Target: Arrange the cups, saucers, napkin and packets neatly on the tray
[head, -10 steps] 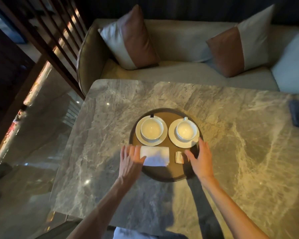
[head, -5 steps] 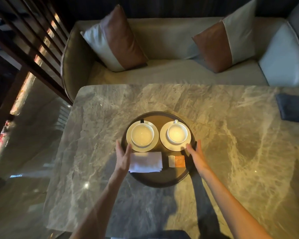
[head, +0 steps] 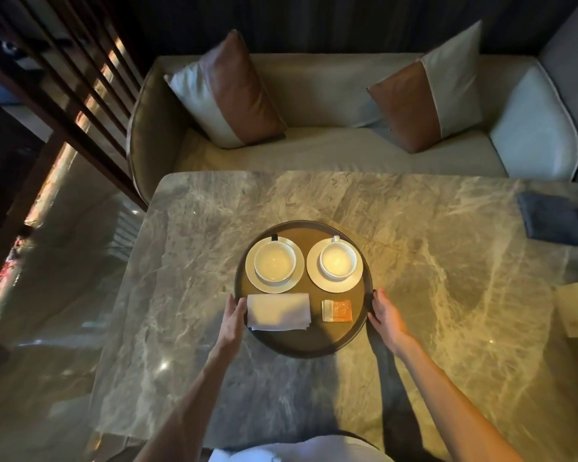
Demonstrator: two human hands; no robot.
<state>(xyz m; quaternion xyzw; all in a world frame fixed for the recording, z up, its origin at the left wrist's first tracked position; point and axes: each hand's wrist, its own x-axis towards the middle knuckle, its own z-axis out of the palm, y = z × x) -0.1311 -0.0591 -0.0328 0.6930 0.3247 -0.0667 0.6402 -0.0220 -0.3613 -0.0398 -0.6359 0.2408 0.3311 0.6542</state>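
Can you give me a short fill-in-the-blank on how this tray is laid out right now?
1. Each white cup sits on its own ____ at the far side of the round tray.
2. The folded napkin lies in front of the ____ cup.
3. The packets lie to the ____ of the napkin.
4. The left hand and right hand rest at opposite ____ of the tray.

Missing words: saucer; left; right; sides

bare forearms, white top
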